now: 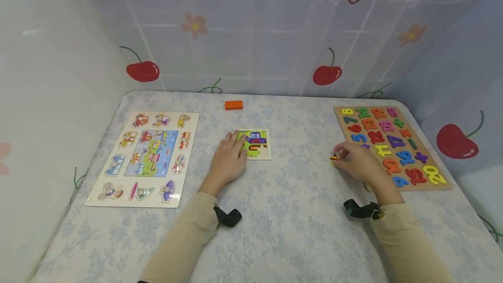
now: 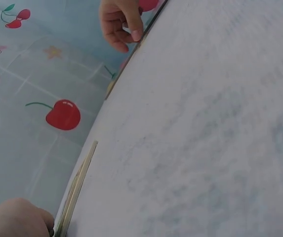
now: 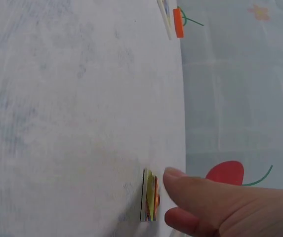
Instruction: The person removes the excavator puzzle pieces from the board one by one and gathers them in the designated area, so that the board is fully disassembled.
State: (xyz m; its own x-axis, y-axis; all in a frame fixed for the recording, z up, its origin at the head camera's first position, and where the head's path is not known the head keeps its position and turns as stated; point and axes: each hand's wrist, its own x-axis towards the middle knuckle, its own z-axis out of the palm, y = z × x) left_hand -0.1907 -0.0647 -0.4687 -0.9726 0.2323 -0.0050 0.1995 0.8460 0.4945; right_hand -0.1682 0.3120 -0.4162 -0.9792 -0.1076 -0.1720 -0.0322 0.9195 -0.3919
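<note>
My left hand lies with its fingers extended over the left side of a small jigsaw puzzle in a pale wooden frame, hiding that part of it. A purple and red vehicle on green shows in the uncovered part. In the left wrist view this hand is beside the frame's edge. Over at the right, thumb and fingers of my right hand are parted around a small stack of jigsaw pieces. The right wrist view shows a narrow gap between the pieces and the thumb.
A vehicle peg puzzle board lies on the left. On the right, partly under my right forearm, is a number board with colourful numerals and signs. An orange block sits near the table's back edge, before a patterned curtain.
</note>
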